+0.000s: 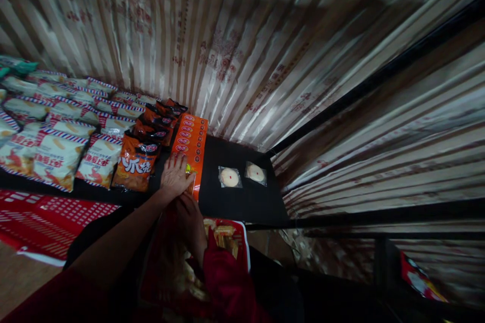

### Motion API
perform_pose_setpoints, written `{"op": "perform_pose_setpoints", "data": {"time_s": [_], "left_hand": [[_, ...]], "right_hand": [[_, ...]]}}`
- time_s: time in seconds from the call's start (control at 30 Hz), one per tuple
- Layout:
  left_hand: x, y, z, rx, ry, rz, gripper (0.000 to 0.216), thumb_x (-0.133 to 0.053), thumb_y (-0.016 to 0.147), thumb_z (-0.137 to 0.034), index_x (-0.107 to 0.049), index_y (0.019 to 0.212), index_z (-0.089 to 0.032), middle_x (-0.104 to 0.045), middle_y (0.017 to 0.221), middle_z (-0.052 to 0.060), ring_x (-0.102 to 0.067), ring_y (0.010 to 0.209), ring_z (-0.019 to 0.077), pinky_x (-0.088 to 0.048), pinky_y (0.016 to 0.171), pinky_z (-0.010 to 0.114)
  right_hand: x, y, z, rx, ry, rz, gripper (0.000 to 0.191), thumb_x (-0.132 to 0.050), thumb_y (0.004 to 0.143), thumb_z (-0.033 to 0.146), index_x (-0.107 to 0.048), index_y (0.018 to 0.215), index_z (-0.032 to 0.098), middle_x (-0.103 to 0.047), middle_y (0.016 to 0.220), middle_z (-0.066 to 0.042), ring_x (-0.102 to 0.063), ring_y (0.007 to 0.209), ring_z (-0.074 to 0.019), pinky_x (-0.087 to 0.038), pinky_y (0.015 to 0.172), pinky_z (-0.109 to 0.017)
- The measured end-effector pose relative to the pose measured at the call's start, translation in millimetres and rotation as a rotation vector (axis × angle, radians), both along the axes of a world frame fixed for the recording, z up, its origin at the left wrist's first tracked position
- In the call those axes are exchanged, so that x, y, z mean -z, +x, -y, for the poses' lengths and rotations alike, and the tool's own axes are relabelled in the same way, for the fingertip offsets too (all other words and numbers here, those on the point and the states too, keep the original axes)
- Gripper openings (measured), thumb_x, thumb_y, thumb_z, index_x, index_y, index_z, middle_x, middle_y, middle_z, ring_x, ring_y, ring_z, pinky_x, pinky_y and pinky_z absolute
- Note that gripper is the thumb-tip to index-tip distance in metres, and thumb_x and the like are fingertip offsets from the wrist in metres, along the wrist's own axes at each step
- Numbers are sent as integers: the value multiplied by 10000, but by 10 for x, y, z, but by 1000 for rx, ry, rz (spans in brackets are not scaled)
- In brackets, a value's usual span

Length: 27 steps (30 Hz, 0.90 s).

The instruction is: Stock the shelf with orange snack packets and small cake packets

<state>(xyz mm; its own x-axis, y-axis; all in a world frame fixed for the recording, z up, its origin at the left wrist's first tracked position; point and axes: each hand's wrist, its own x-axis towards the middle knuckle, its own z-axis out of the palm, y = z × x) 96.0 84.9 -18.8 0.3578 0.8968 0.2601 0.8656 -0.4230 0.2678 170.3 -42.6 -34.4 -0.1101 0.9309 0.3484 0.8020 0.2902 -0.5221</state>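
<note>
Sheet (pixel 197 141), orange and printed, lies on the black table (pixel 244 207), your left hand (pixel 175 176) over its near end, fingers close together, thumb apart; your right hand (pixel 192 224) sits just beside, above the red basket (pixel 246 245), its fingers too dark to tell.

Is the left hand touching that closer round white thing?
Apart: the head view shows orange sheet and black tabletop between the left hand and the nearer white disc.
</note>
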Motion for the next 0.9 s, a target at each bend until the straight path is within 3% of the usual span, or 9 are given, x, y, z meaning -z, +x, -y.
{"op": "perform_pose_setpoints", "data": {"time_s": [0.23, 0.43, 0.57, 0.77, 0.9], "left_hand": [[-3, -1, -6, 5, 10, 9, 668, -470, 816, -482, -448, 1316, -39, -438, 1392, 204, -344, 1306, 374, -278, 1046, 468], [21, 8, -32, 10, 20, 16, 681, -486, 805, -481, -449, 1315, -31, -442, 1388, 204, -353, 1292, 392, -299, 1029, 474], [31, 9, -34, 7, 17, 19, 660, -481, 810, -468, -461, 1306, -33, -444, 1386, 209, -357, 1296, 386, -305, 1028, 473], [64, 17, -30, 0, 65, 37, 639, -477, 808, -453, -484, 1287, -30, -441, 1388, 212, -361, 1294, 387, -307, 1028, 480], [56, 22, -21, 3, 77, 54, 631, -480, 807, -438, -488, 1283, -25, -438, 1390, 214, -363, 1294, 388, -303, 1032, 484]], "right_hand": [[-38, 11, 13, -10, 15, -97, 411, -442, 851, 87, -589, 1215, 210, -590, 1214, -86, -476, 1181, -200, -434, 997, -359], [-288, 160, -206, 67, -73, -198, 260, -432, 873, 150, -681, 925, 206, -679, 905, -50, -588, 858, -162, -486, 815, -287], [-328, 294, -394, 205, -74, -136, 364, -309, 944, 265, -650, 852, 178, -656, 818, -73, -574, 803, -177, -461, 778, -303], [-230, 489, -803, 395, -99, -175, 526, -167, 959, 365, -599, 1097, 100, -635, 1074, -145, -546, 1039, -209, -404, 957, -367], [-206, 617, -1101, 424, -209, -227, 626, -115, 948, 412, -485, 1284, 36, -497, 1339, -171, -399, 1284, -229, -276, 1096, -408]]}}
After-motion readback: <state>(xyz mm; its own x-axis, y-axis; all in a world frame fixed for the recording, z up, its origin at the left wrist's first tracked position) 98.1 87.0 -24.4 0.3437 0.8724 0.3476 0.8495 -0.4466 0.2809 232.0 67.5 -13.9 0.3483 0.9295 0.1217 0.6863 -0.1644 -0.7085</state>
